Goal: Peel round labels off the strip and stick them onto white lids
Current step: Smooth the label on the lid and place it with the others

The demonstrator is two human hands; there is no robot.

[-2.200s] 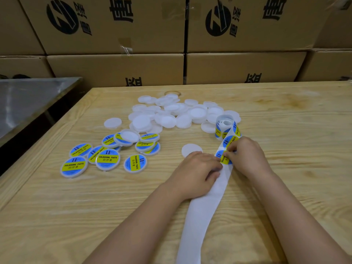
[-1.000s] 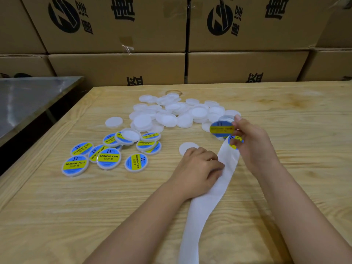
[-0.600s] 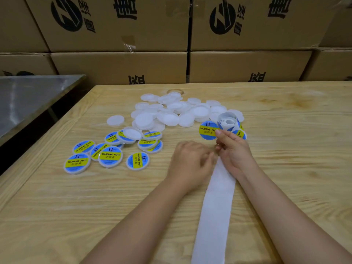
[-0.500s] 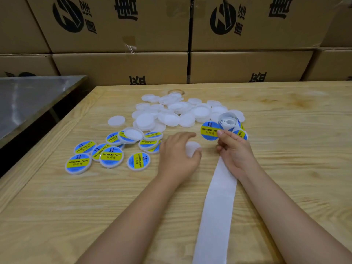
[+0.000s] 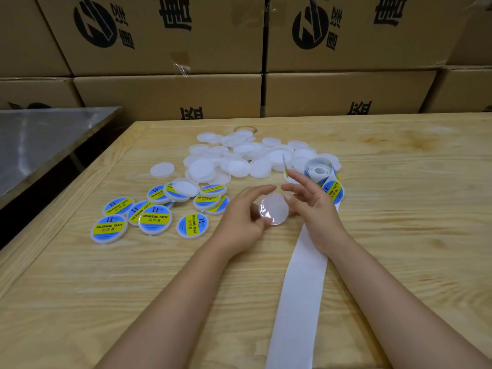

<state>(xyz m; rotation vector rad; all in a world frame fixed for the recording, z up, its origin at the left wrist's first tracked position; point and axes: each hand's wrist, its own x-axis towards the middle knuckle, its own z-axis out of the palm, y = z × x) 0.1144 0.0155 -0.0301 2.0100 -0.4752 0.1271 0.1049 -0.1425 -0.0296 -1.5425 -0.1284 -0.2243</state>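
Observation:
My left hand point(image 5: 239, 217) grips a plain white lid point(image 5: 274, 209) by its rim, lifted just above the wooden table point(image 5: 399, 209). My right hand point(image 5: 314, 209) is right beside it, a fingertip touching the lid's right edge. A peeled round blue and yellow label point(image 5: 285, 169) clings edge-on to my raised right index fingertip, thumb apart from it. The white backing strip point(image 5: 298, 288) runs under my right wrist to the label roll point(image 5: 318, 170). Several labelled lids point(image 5: 154, 217) lie at the left; a pile of bare lids point(image 5: 239, 158) lies behind.
Stacked cardboard boxes point(image 5: 170, 94) wall off the table's far edge. A steel table point(image 5: 40, 139) stands to the left across a dark gap. One bare lid point(image 5: 162, 170) lies apart, left of the pile.
My right hand peeled a label off the strip and lifted it. My left hand let go of the strip, reached to the lone lid and picked it up, bringing it toward my right hand.

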